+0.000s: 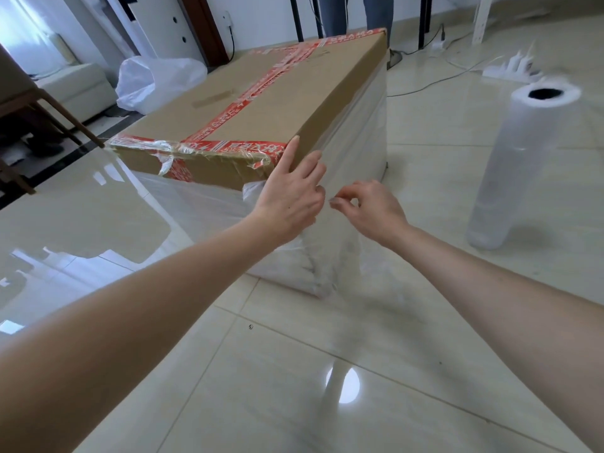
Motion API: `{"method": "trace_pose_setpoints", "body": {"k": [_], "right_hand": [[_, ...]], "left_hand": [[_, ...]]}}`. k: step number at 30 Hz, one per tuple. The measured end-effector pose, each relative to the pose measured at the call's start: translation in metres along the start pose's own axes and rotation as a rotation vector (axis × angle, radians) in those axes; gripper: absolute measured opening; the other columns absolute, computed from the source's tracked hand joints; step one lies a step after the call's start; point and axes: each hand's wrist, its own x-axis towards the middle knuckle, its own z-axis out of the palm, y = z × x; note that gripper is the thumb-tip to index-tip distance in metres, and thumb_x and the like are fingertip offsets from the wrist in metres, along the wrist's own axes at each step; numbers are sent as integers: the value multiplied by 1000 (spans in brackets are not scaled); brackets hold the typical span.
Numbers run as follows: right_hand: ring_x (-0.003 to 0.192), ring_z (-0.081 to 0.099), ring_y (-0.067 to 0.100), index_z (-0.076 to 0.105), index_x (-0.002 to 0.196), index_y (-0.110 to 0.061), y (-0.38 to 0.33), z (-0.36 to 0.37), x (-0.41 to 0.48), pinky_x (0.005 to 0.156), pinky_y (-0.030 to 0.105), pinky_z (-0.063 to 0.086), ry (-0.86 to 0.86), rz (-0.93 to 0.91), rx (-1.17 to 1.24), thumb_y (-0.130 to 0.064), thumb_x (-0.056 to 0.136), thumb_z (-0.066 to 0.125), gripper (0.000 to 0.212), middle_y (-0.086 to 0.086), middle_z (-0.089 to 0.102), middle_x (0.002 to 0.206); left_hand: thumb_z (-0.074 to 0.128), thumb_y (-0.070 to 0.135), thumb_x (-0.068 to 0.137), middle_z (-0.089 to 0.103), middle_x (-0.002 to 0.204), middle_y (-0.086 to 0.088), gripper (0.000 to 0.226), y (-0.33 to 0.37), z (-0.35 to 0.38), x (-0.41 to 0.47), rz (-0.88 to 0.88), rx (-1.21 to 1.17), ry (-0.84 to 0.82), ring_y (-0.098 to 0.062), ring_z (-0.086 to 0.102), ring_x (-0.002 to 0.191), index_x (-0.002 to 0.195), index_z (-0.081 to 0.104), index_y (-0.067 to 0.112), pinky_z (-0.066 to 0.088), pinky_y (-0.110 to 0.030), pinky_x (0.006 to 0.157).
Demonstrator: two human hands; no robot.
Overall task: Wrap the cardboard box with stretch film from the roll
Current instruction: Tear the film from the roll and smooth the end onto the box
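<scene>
Cardboard box [261,109] sits on the glossy tiled floor [294,371], one corner turned toward the camera. Red tape [261,88] crosses its top and runs along the near top edge, where it is torn and crumpled. Stretch film [359,125] covers the two visible side faces up to a line below the top edge, leaving a bare cardboard band above it.

At the near corner the left hand [291,188] lies flat, its fingers straight and slightly spread, the fingertips reaching the top edge. Just beside it, the right hand [369,204] has its fingers curled, thumb and forefinger pinching the stretch film at that corner.

To the right of the box and well apart from it, the roll [519,165] stands upright on the floor. Open tile lies between box and roll and in front of the box. Behind the box's left side lies a white plastic bag [157,80]; a chair [65,116] stands at the far left, and cables [425,86] trail across the floor beyond the far right corner.
</scene>
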Motion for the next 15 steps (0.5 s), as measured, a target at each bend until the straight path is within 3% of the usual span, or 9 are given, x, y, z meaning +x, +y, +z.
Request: {"method": "trace_pose_setpoints", "body": {"k": [3, 6, 9, 15], "right_hand": [[97, 56, 28, 73, 94, -21, 2, -4, 0, 83, 40, 45, -1, 5, 16, -37, 92, 55, 24, 6, 68, 96], [96, 58, 28, 73, 91, -21, 6, -8, 2, 79, 40, 46, -7, 50, 49, -37, 92, 53, 25, 7, 68, 94], [94, 61, 25, 73, 89, -20, 6, -8, 4, 78, 40, 49, -12, 87, 115, -37, 92, 55, 25, 6, 70, 92], [88, 63, 22, 73, 85, -20, 11, -10, 10, 74, 38, 51, 48, 150, 175, -38, 89, 57, 24, 5, 71, 87]], "left_hand": [[38, 28, 95, 49, 133, -1, 30, -6, -2, 11, -26, -46, -57, -24, 33, 130, 114, 60, 20, 7, -50, 114], [50, 33, 93, 54, 120, -1, 25, -14, -3, 17, 59, -45, -113, -24, 41, 121, 110, 65, 21, 8, -48, 116], [58, 41, 89, 57, 115, 0, 29, -23, -8, 23, 83, -22, -103, -25, 44, 117, 107, 66, 20, 21, -45, 112], [58, 49, 86, 56, 121, 2, 36, -35, -9, 30, 17, -185, -82, -22, 40, 124, 107, 69, 21, 21, -42, 111]]}}
